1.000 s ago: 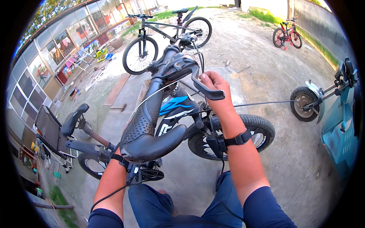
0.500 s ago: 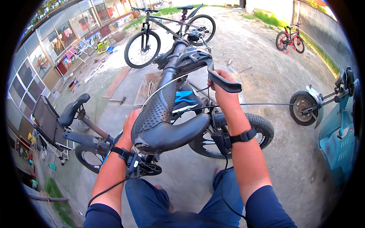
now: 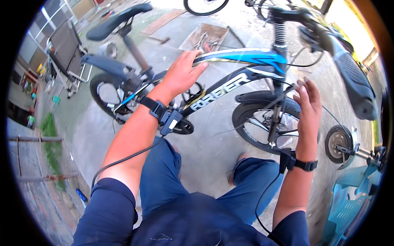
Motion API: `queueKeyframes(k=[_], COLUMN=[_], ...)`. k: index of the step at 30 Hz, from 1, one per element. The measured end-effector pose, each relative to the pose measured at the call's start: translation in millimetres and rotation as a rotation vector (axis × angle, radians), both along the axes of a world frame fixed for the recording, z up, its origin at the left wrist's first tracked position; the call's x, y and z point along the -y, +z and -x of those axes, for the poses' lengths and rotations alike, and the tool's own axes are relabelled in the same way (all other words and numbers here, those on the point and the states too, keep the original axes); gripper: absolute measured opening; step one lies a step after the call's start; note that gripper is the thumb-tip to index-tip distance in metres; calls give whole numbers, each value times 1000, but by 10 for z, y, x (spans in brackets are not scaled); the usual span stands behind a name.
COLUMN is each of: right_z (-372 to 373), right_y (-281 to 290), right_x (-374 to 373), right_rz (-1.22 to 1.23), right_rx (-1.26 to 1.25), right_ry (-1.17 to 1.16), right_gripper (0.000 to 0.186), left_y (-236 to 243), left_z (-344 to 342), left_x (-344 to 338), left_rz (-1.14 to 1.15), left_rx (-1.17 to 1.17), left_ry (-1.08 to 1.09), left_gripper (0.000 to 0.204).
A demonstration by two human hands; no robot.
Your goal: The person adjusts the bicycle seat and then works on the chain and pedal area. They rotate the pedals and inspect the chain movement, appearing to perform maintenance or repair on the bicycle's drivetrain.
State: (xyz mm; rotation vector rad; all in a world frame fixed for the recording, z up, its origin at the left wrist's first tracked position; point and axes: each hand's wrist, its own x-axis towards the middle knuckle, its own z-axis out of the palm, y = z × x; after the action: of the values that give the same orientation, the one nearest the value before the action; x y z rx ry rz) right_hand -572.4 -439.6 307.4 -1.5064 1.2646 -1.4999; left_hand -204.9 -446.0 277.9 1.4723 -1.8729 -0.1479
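My left hand (image 3: 184, 73) is closed over the top tube of a black-and-blue bicycle (image 3: 258, 58), in front of the seat (image 3: 115, 22). My right hand (image 3: 308, 102) is raised near the front fork (image 3: 275, 123), fingers loosely bent and apart beside thin black cables, holding nothing that I can make out. Above it, the handlebar's textured grip (image 3: 353, 84) points toward me at the upper right. The front wheel (image 3: 246, 131) stands beyond my knees. Both my wrists carry strapped devices with wires.
A tray of tools (image 3: 203, 39) and a hammer (image 3: 162, 40) lie on the ground behind the bicycle. A folding chair (image 3: 63, 59) stands at left, a teal scooter (image 3: 344, 197) with a small wheel (image 3: 338, 145) at right. Another bicycle (image 3: 205, 11) is at the top.
The view has swung down and left. The handlebar, earlier central, is now at upper right. My left hand has moved onto the top tube; my right hand has let go of the brake lever.
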Motion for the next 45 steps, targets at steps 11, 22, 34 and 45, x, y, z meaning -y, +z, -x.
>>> queueKeyframes(k=[11,22,34,45], right_z=[-550,-211,-112,-152], right_y=[-781,-1362,-1599,-1359], right_x=[-575,-679,-598,-697], right_rz=[-483,-814,-848,-852], right_rx=[-33,147,-27,-50], right_ry=[356,74,273,270], right_gripper=[39,31,35,35], left_y=[-650,-1252,-1347,-1470], left_z=[-742,-690,-553,-595], left_x=[-1015,-1062,-914,-871], left_rz=[-52,-283,-266,-229], left_rx=[-858,-1287,-1227,-1198], left_ry=[289,285,269,270], left_gripper=[23,20,15,18])
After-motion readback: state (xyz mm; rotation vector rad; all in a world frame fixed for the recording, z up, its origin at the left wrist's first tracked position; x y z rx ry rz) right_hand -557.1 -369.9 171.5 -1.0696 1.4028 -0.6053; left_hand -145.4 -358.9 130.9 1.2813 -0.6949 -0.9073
